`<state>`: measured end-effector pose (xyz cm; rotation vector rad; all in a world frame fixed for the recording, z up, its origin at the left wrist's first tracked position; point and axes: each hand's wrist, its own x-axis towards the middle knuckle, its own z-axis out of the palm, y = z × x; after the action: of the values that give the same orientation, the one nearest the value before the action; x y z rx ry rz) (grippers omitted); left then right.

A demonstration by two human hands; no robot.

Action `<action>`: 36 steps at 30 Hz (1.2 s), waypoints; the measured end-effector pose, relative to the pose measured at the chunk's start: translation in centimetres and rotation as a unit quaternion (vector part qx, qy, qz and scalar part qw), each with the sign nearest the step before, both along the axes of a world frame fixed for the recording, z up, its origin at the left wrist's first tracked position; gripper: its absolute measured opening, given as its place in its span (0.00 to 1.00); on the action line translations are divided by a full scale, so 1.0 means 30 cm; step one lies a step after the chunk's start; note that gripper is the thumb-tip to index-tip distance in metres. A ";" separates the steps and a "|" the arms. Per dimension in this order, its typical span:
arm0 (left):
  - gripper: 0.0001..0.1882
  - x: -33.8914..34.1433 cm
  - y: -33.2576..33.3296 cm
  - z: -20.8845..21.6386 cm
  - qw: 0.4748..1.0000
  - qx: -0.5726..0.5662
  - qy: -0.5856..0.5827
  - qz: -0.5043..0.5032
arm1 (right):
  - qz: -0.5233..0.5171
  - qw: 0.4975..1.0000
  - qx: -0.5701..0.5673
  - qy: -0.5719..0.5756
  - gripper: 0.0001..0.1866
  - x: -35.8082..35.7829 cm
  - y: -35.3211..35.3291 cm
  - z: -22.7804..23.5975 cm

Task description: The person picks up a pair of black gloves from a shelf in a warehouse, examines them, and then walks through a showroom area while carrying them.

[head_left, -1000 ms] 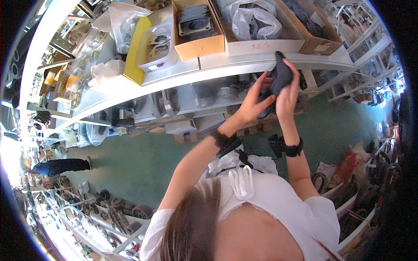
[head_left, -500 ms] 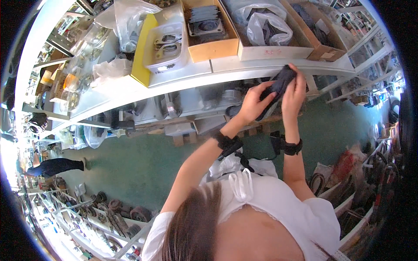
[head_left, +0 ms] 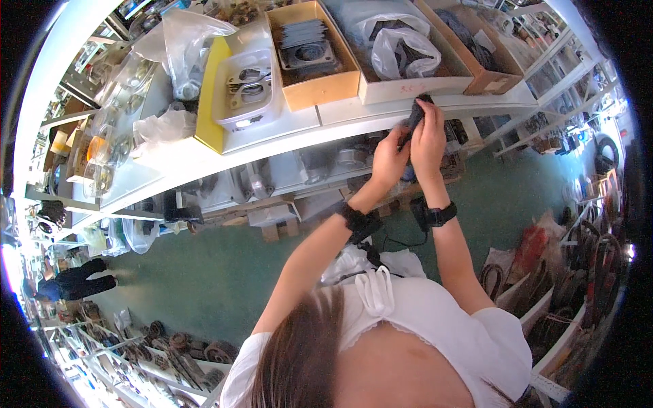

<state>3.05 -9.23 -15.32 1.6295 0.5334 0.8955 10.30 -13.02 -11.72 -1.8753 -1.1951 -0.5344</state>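
A dark cloth (head_left: 419,111), bunched into a narrow roll, is between my hands just in front of the upper shelf's edge. My left hand (head_left: 391,160) pinches its lower left side with the thumb and fingers. Pressed along the right side of the cloth is my right hand (head_left: 428,144), fingers together and pointing up. Much of the cloth is hidden behind my hands. Nearest beyond them stands a long cardboard box (head_left: 408,87) with a clear plastic bag (head_left: 406,54) of dark parts in it.
On the same shelf (head_left: 272,134) are a box of square metal plates (head_left: 320,92), a clear tub (head_left: 248,119) of metal parts and a yellow-sided box (head_left: 209,126). A lower shelf holds metal parts. Far left, another person (head_left: 71,280) stands on the green floor (head_left: 204,279).
Both my hands have moved left and slightly closer together with the cloth, which is now more covered by them. The shelf view has shifted left. The person at far left shows both legs apart.
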 end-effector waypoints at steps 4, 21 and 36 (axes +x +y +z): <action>0.11 -0.087 0.008 -0.015 0.998 0.026 -0.029 0.040 | 0.046 0.999 0.014 -0.008 0.12 -0.067 0.050 -0.013; 0.10 -0.351 -0.024 0.031 0.975 0.077 0.109 0.176 | 0.284 0.902 0.140 0.293 0.16 -0.288 0.075 -0.005; 0.10 -0.227 -0.011 0.021 0.995 0.001 0.021 0.101 | 0.167 0.985 -0.021 0.046 0.15 -0.209 0.052 0.014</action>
<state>-3.75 -9.55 -14.68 1.6184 0.7372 1.0119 4.02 -11.45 -11.31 -1.6659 -1.4314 -0.2372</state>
